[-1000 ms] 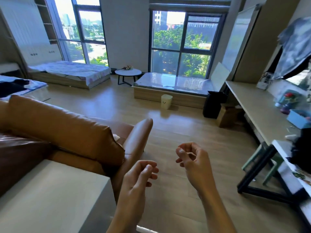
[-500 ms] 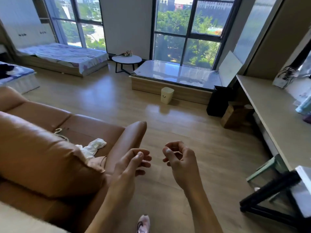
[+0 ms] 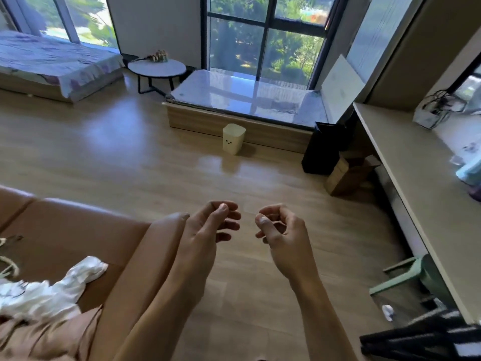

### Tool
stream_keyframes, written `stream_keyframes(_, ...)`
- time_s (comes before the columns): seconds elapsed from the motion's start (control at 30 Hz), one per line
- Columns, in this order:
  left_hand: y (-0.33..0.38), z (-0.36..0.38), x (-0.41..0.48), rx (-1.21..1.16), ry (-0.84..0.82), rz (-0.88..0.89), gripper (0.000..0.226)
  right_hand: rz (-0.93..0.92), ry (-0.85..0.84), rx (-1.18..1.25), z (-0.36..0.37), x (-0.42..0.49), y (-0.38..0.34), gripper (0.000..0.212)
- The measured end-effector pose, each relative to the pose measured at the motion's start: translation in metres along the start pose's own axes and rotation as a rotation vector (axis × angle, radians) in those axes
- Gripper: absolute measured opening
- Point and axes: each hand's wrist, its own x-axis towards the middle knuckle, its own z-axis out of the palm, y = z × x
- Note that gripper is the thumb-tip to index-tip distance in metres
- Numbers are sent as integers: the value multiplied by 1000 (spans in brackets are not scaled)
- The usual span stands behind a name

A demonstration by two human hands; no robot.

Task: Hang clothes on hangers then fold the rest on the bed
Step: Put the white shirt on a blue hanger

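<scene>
While left hand [image 3: 208, 230] and right hand [image 3: 283, 238] hover apart, empty, loosely curled, sofa arm [image 3: 156, 251] alongside, floor [image 3: 130, 157] ahead.

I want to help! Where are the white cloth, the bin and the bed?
white cloth [image 3: 56, 290]: head view, crumpled middle.
bin [image 3: 233, 140]: head view, front wall.
bed [image 3: 52, 59]: head view, sheet top.

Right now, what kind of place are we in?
Likely a studio flat or bed-sitting room. There is a bed by the far-left window, a brown sofa with white clothes lying on its seat, and a long desk along the right wall.
</scene>
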Motion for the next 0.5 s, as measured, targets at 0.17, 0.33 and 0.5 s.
stream_keyframes(0.17,-19,24,122,-23,25,-49,22,22,-12,34,9,132,30,3)
stream_keyframes(0.33,-30,49,264,-31,93,-62,26,-21,-122,34,26,289,46,2)
stream_keyframes(0.5,-4,60,381,-39,210,-21,31,-47,-215,59,35,429,29,4)
